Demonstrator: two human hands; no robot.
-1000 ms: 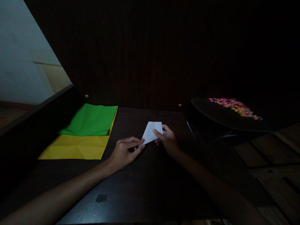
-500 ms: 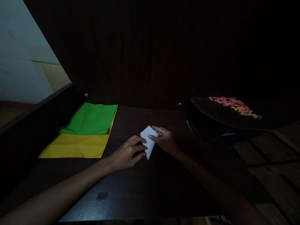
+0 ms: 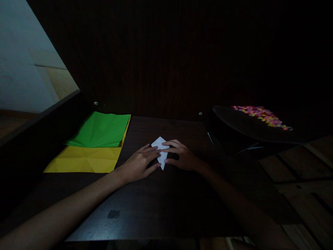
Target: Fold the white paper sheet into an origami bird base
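A small kite-shaped piece of folded white paper (image 3: 161,141) lies on the dark wooden table, its long point towards me. My left hand (image 3: 142,163) rests on its left side, fingers stretched out and fingertips on the paper. From the right, my right hand (image 3: 180,154) lays spread fingertips across the paper's middle and right edge. The fingertips of both hands come close together over the paper and cover part of it.
Green paper (image 3: 101,130) lies over creased yellow paper (image 3: 83,159) at the left. Beyond stands a dark upright panel (image 3: 156,62). A black item with a colourful beaded-looking strip (image 3: 262,116) is at the right. A raised dark edge (image 3: 41,116) runs along the left.
My right hand has moved from the paper's upper right edge onto its face, fingers now spread. The paper has shifted slightly left and away and lies straighter.
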